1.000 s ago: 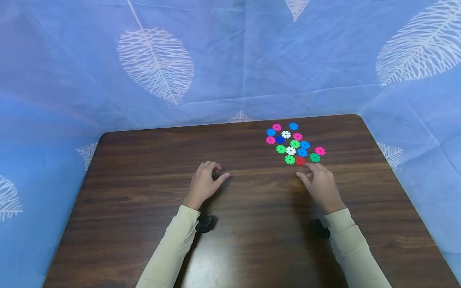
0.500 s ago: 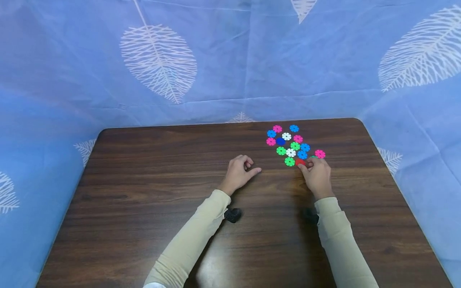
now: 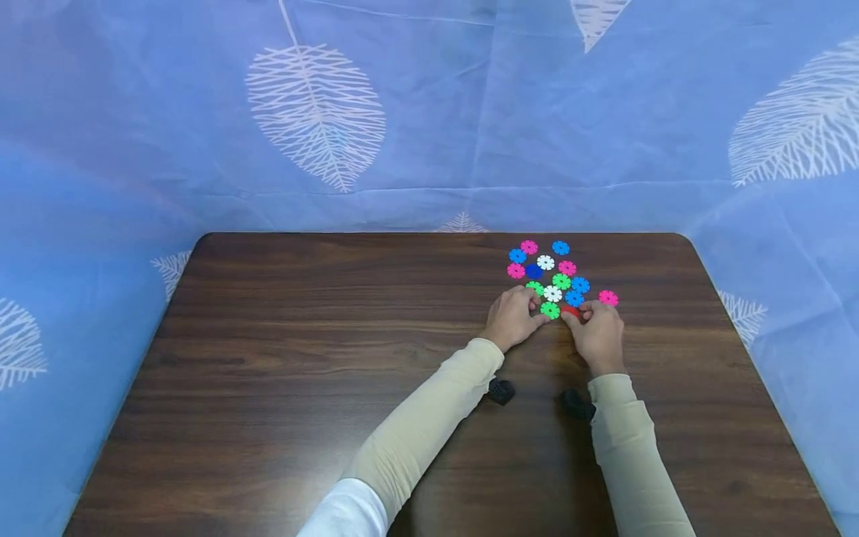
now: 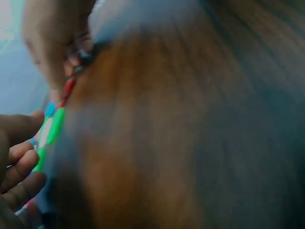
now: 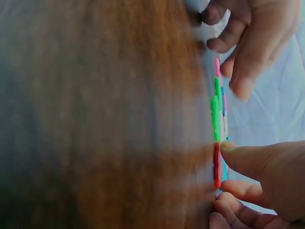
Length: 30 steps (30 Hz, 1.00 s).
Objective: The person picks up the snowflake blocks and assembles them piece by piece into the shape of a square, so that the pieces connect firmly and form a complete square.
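Several notched interlocking discs in pink, blue, white, green and red lie flat in a cluster at the table's back right in the head view. My right hand (image 3: pixel 599 335) is at the cluster's near edge. Its thumb and forefinger pinch the red disc (image 5: pixel 218 164) at its two edges. The red disc (image 3: pixel 570 311) is partly covered by that hand in the head view. My left hand (image 3: pixel 513 317), fingers loosely bent, hovers beside the near green disc (image 3: pixel 550 310), thumb close to it. Another green disc (image 3: pixel 535 288) is by its fingertips. No disc shows in its grasp.
A pink disc (image 3: pixel 608 298) lies right of the others. The brown wooden table (image 3: pixel 282 365) ends at a back edge just behind the cluster. Blue cloth (image 3: pixel 429 127) with white leaf prints hangs behind and at the sides. Dark wrist devices sit under both sleeves.
My left hand has moved right across the table to the cluster. The right hand has closed in on the red disc and now covers the teal-green disc beside it. The head view has shifted slightly.
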### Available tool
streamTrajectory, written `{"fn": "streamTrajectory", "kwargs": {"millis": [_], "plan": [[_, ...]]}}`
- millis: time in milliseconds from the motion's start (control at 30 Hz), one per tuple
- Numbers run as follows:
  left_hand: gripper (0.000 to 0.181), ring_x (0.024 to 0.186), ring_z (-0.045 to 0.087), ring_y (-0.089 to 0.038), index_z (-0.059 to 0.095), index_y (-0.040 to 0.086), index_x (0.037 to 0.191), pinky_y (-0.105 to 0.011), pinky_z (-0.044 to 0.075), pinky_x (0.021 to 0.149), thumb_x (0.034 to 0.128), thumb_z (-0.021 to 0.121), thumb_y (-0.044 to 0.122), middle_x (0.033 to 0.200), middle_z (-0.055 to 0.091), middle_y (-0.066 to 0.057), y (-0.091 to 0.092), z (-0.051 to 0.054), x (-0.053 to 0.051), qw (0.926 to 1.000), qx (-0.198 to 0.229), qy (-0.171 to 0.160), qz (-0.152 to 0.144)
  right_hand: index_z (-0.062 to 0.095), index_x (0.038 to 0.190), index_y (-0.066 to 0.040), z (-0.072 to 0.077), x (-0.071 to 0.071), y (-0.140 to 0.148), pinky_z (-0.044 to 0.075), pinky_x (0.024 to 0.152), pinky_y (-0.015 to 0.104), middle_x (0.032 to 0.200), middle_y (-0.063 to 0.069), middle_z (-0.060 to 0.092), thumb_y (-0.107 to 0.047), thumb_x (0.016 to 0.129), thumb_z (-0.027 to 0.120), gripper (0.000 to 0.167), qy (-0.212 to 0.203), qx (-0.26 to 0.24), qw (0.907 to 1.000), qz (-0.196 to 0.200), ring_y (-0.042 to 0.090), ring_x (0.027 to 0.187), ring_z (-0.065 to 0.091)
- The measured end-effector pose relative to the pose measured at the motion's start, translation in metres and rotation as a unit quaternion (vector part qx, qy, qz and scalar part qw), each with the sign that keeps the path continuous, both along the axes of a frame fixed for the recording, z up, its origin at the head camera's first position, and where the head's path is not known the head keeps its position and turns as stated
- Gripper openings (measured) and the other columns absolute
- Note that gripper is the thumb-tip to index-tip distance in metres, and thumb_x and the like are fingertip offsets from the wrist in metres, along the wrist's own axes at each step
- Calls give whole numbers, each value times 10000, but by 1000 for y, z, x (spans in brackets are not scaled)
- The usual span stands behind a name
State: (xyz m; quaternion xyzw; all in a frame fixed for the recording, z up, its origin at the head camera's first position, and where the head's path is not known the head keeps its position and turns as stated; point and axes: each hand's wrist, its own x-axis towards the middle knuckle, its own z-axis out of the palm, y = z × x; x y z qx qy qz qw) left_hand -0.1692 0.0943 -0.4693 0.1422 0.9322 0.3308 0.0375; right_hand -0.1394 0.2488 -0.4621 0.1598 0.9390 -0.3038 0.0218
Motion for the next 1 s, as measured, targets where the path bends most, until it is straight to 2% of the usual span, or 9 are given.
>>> {"fn": "streamTrajectory", "kwargs": {"millis": [200, 400, 600, 800, 1000], "plan": [[278, 790, 588, -26, 670, 193, 987, -151, 443, 608, 810, 735, 398, 898, 617, 103, 16, -5, 1, 9986, -407, 301, 132, 562, 1152, 94, -3, 2, 1, 400, 888, 500, 1025, 238, 536, -271, 920, 626, 437, 130, 157, 9998, -41, 357, 971, 458], [318, 847, 608, -51, 673, 230, 994, -194, 465, 690, 798, 720, 476, 925, 645, 119, 25, -6, -1, 9936, -987, 419, 356, 573, 1141, 87, -3, -1, 0, 410, 856, 491, 1006, 224, 534, -262, 909, 643, 425, 176, 231, 9995, -84, 349, 945, 461], [342, 928, 600, -72, 671, 269, 1022, -227, 435, 729, 798, 697, 526, 1005, 650, 123, 34, -4, -1, 9873, -1451, 347, 538, 579, 1126, 89, -4, -4, -2, 425, 859, 489, 991, 216, 527, -235, 906, 648, 398, 223, 292, 9992, -133, 348, 939, 460], [322, 923, 559, -74, 647, 269, 1005, -217, 390, 718, 787, 722, 493, 1009, 607, 120, 34, -2, 0, 9885, -1376, 60, 633, 564, 1144, 88, -2, -5, -3, 431, 902, 494, 1026, 222, 523, -228, 921, 625, 392, 53, 130, 9997, -220, 353, 974, 458], [313, 885, 545, -70, 558, 245, 982, -201, 339, 682, 797, 741, 419, 971, 597, 128, 28, -4, 3, 9950, -943, 8, 342, 550, 1130, 80, -2, -4, 0, 426, 863, 477, 1031, 223, 534, -235, 913, 637, 392, -72, -28, 9994, -351, 350, 968, 470]]}}
